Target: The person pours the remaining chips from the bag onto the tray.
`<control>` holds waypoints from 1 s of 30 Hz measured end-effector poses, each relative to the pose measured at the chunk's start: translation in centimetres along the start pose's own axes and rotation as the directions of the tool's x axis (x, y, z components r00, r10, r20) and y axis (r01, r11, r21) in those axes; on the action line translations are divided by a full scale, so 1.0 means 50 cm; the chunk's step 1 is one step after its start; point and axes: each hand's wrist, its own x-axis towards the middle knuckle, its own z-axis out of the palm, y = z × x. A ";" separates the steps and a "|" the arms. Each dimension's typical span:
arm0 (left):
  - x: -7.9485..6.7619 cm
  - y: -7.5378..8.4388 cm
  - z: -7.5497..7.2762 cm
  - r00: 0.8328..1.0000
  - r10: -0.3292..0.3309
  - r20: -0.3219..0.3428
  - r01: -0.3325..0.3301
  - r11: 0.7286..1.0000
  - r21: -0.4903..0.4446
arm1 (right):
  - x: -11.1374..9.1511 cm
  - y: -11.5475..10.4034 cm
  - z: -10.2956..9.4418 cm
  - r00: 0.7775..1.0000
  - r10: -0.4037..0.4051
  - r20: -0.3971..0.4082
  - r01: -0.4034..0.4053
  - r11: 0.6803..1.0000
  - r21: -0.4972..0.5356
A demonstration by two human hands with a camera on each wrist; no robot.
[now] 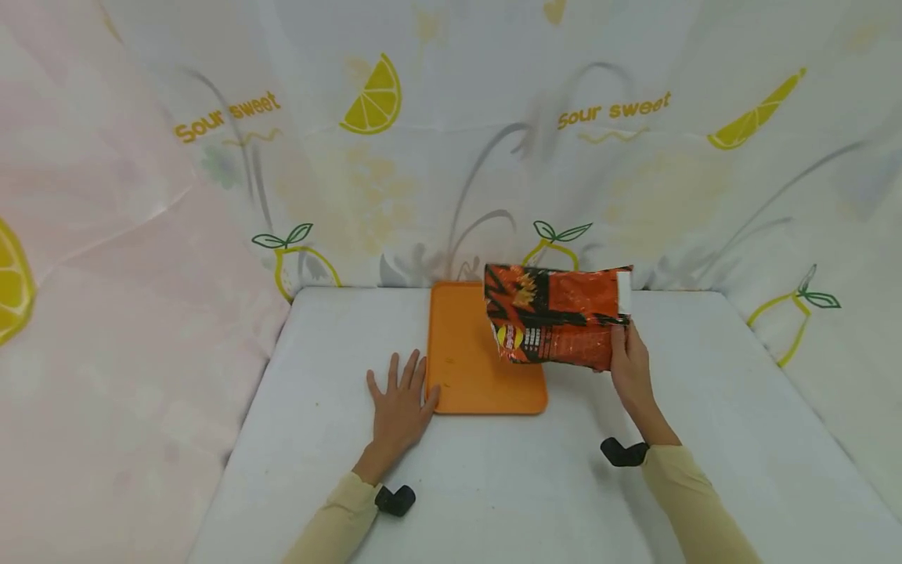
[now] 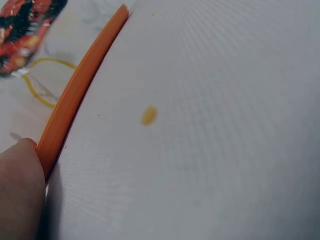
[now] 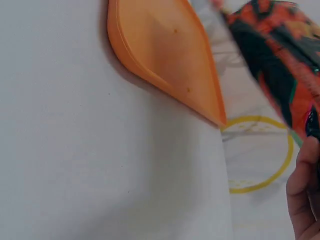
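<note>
My right hand (image 1: 632,372) grips a red and black chip bag (image 1: 557,342) by its right end and holds it up over the right part of an orange tray (image 1: 458,384). The same bag (image 3: 280,55) shows at the upper right of the right wrist view, with fingers (image 3: 304,185) curled at its lower end. Flat on the table, my left hand (image 1: 400,407) has its fingers spread, and its thumb lies against the tray's left edge. In the left wrist view the thumb (image 2: 20,185) meets the tray's orange rim (image 2: 82,77).
The tray lies on a white table (image 1: 493,486), at its back edge. Behind hangs a pale curtain (image 1: 451,180) printed with lemons and lettering. A black wrist camera (image 1: 396,501) sits on the left wrist, another black wrist camera (image 1: 624,453) on the right.
</note>
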 end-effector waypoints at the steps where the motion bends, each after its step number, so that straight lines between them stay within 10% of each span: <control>1: 0.001 0.000 0.000 1.000 0.002 -0.008 -0.002 1.000 0.004 | 0.000 -0.002 -0.001 1.000 -0.012 0.007 0.012 1.000 -0.023; 24: 0.004 -0.001 0.006 1.000 -0.006 0.020 0.006 1.000 0.021 | -0.008 -0.039 0.009 0.999 -0.004 -0.046 0.009 0.993 0.121; 30: 0.005 -0.002 0.002 1.000 -0.002 0.017 0.001 1.000 0.020 | 0.006 0.007 0.012 0.999 -0.039 -0.020 0.039 0.999 -0.019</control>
